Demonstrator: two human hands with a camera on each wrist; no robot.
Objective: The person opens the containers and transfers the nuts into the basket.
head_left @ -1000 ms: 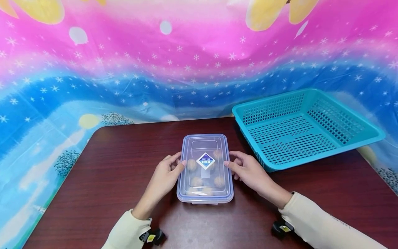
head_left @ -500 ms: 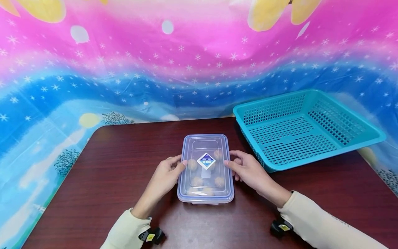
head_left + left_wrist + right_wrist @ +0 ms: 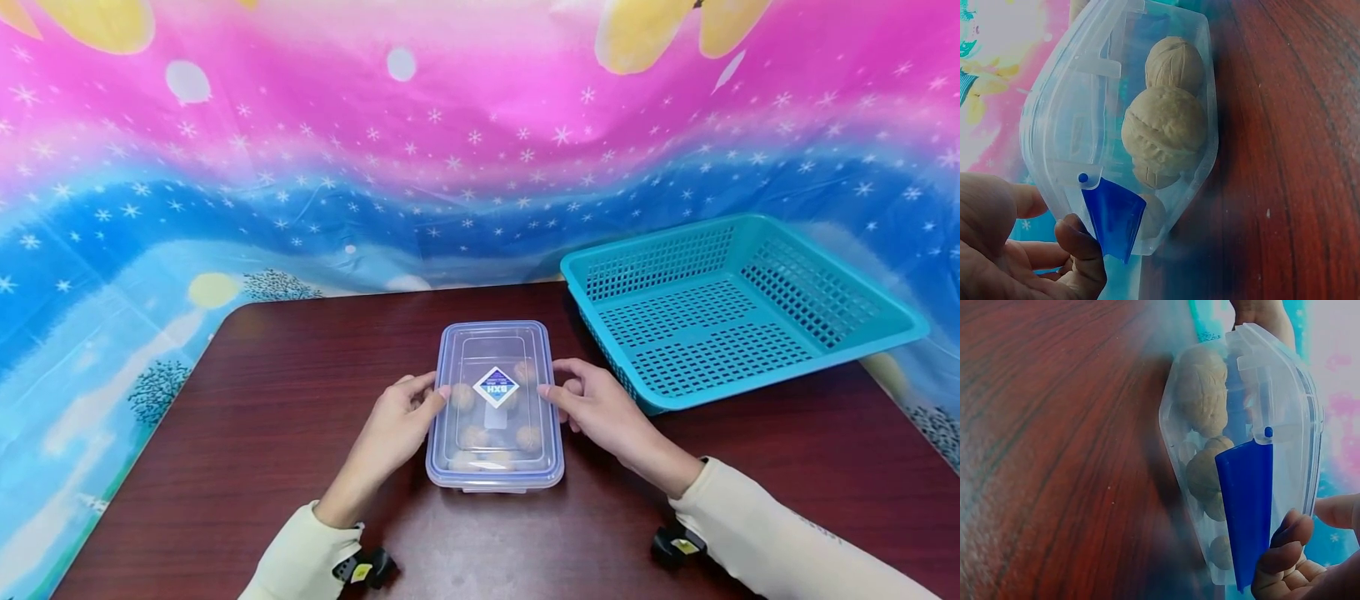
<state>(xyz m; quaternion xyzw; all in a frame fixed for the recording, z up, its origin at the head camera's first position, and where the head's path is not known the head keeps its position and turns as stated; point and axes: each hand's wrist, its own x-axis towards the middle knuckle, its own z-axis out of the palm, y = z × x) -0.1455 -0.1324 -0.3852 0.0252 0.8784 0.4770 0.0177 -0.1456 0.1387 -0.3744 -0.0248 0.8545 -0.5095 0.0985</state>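
A clear plastic food container [image 3: 491,346] with a blue-edged lid and a diamond-shaped label sits on the table, long side toward me. Inside it are several walnuts [image 3: 1166,128]. My left hand [image 3: 392,423] grips its left side, thumb on the lid's edge and fingers curled below at the blue side latch [image 3: 1115,219]. On the opposite side my right hand [image 3: 606,414] does the same, its fingertips right at the other blue latch [image 3: 1246,500]. Both latches are unfastened and slant out from the container's wall. The lid lies on the container.
A teal perforated plastic basket [image 3: 697,337] stands at the back right, near the right hand. The dark red wooden table [image 3: 300,358] meets a pink and blue patterned cloth [image 3: 465,167] behind it. Black wrist cameras [image 3: 365,570] hang under the cream sleeves.
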